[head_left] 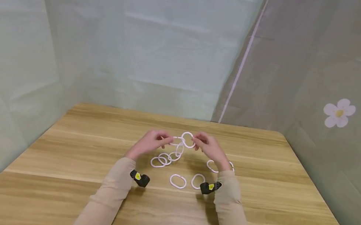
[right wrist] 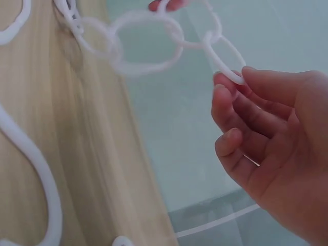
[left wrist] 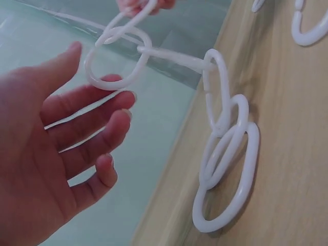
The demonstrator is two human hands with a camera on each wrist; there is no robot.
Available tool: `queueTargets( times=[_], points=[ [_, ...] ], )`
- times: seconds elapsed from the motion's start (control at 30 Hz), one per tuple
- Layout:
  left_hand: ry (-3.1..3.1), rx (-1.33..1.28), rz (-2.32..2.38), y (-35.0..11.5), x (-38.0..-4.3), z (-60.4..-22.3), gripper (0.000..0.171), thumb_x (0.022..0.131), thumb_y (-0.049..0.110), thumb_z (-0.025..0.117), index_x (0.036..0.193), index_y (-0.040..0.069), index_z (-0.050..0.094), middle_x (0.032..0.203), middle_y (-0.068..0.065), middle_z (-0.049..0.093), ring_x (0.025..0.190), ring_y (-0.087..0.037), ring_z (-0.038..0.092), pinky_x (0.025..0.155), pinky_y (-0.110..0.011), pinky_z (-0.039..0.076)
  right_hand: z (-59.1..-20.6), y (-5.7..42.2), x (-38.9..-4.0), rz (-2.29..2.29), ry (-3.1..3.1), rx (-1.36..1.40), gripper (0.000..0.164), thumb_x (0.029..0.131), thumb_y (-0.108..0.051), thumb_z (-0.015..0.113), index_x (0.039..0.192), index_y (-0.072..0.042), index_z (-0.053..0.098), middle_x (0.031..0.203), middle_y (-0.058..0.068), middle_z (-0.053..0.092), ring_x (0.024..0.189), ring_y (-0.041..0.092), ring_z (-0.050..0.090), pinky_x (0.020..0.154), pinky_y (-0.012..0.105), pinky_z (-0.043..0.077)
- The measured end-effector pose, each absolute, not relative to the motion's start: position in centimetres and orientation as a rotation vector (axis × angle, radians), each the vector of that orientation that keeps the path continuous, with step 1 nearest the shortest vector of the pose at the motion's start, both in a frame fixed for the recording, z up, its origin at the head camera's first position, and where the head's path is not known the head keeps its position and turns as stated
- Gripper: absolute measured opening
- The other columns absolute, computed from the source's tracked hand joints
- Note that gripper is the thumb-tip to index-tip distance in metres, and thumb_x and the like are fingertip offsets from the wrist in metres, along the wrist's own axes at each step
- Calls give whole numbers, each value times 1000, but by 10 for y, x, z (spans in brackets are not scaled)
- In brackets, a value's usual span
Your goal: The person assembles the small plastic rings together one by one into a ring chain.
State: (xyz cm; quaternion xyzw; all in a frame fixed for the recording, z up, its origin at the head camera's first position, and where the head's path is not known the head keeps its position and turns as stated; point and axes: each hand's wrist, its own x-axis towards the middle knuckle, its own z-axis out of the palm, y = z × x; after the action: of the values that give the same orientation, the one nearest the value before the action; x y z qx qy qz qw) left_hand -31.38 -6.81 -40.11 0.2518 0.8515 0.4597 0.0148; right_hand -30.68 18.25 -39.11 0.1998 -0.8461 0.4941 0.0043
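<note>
Wood-grain table (head_left: 168, 215) | white chain (left wrist: 177, 58) part raised, tail on the wood | right hand (head_left: 210, 146) pinches end ring (right wrist: 221, 66), presumably steadying the joint | left hand (head_left: 151, 141) loosely spread, thumb clear of adjoining ring (left wrist: 95, 79)

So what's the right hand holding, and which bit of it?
The right hand pinches a white ring by its outer end, away from the next ring.

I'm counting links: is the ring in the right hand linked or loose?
Linked: in the right wrist view, that ring loops through the neighbouring ring.
</note>
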Motion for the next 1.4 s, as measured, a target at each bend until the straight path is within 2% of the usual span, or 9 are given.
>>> queueTargets(
  times=[0.13, 0.23, 0.4, 0.5, 0.73, 0.97, 1.13, 1.27, 1.4],
  points=[
    [2662, 710, 1407, -68, -314, -402, 39, 101, 35, 49, 104, 2, 71, 97, -16, 71, 75, -18, 61, 66, -27, 45, -386, 178, -305, 1490, -2618, 672, 21, 97, -11, 57, 107, 7, 64, 82, 23, 63, 72, 26, 59, 63, 22, 44],
    [2660, 709, 1402, -65, -313, -401, 42, 102, 36, 47, 106, 1, 70, 94, -15, 71, 76, -24, 63, 66, -27, 45, -382, 176, -303, 1393, -2626, 731, 20, 97, -11, 57, 106, 5, 66, 82, 21, 63, 72, 26, 59, 63, 21, 44],
    [2601, 795, 1391, -57, -309, -398, 33, 100, 32, 52, 109, 5, 69, 93, -13, 70, 85, -33, 64, 69, -27, 48, -378, 173, -301, 1296, -2653, 810, 19, 97, -14, 58, 103, -1, 70, 84, 20, 65, 71, 15, 57, 65, 22, 46],
    [2557, 845, 1397, -52, -308, -399, 29, 99, 26, 56, 105, 1, 68, 91, -15, 70, 86, -36, 64, 71, -29, 50, -381, 172, -300, 1259, -2689, 826, 19, 97, -15, 58, 100, -1, 70, 82, 18, 65, 70, 12, 56, 64, 22, 45],
    [2525, 848, 1410, -47, -307, -403, 22, 96, 15, 59, 100, -5, 66, 90, -21, 70, 85, -38, 66, 74, -32, 54, -387, 176, -300, 1254, -2754, 855, 22, 98, -16, 56, 102, 2, 68, 85, 17, 66, 79, 31, 62, 67, 23, 47],
    [2542, 844, 1402, -43, -308, -406, 19, 95, 12, 60, 99, -6, 66, 89, -21, 71, 82, -35, 66, 72, -30, 53, -390, 204, -295, 1157, -2854, 848, 21, 99, -15, 53, 103, 1, 66, 88, 14, 66, 81, 22, 61, 73, 28, 48],
    [2551, 861, 1389, -42, -306, -410, 18, 95, 11, 59, 96, -6, 66, 87, -20, 71, 78, -30, 65, 70, -27, 51, -402, 231, -291, 945, -2973, 784, 21, 92, -9, 62, 106, 6, 62, 96, 17, 66, 88, 23, 61, 78, 33, 50],
    [2551, 843, 1384, -42, -306, -407, 19, 95, 12, 59, 97, -5, 66, 89, -21, 71, 80, -31, 65, 72, -29, 51, -409, 245, -291, 923, -3047, 706, 33, 84, -6, 70, 111, 8, 57, 101, 23, 64, 94, 31, 61, 83, 41, 51],
    [2552, 839, 1394, -41, -305, -409, 20, 96, 12, 59, 98, -6, 65, 90, -23, 71, 81, -34, 66, 73, -34, 54, -415, 251, -291, 950, -3086, 690, 42, 79, -4, 74, 114, 7, 54, 102, 23, 61, 95, 31, 59, 85, 43, 50]
  ],
)
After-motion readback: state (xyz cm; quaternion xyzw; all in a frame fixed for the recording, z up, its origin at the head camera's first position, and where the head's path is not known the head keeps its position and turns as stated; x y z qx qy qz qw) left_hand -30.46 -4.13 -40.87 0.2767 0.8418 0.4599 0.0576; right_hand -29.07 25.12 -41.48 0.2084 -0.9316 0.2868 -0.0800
